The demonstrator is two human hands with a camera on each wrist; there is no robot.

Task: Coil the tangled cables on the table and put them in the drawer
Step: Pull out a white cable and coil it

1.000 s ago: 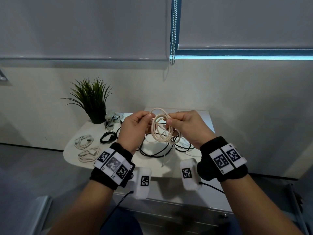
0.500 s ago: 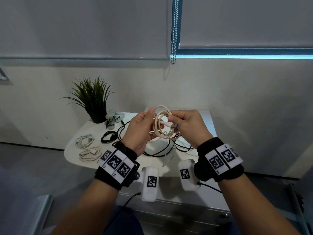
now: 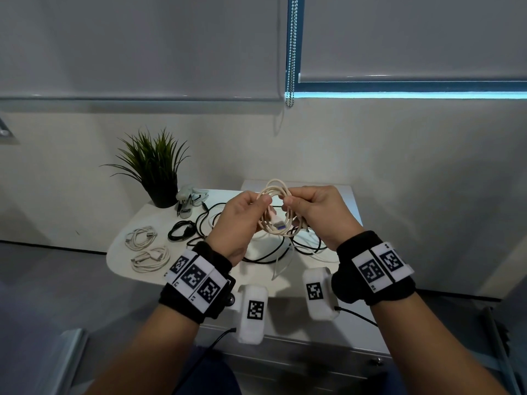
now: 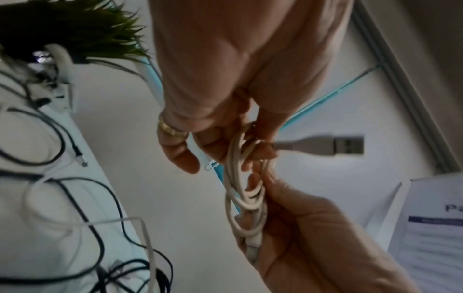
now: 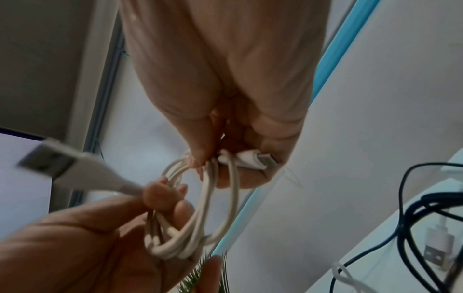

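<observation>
A white USB cable wound into a small coil hangs in the air above the table, held between both hands. My left hand pinches the coil's left side; in the left wrist view its fingers curl round the loops while the USB plug sticks out sideways. My right hand pinches the right side, gripping the loops and the cable's small connector. On the table under the hands lies a tangle of black and white cables.
Two white coils and a black coil lie on the table's left part. A potted plant and a small grey device stand at the back left. A grey cabinet front shows below the table edge.
The plug end has gone from the right hand's fingers into the middle of the coil. Both hands have closed in near the top of the coil.
</observation>
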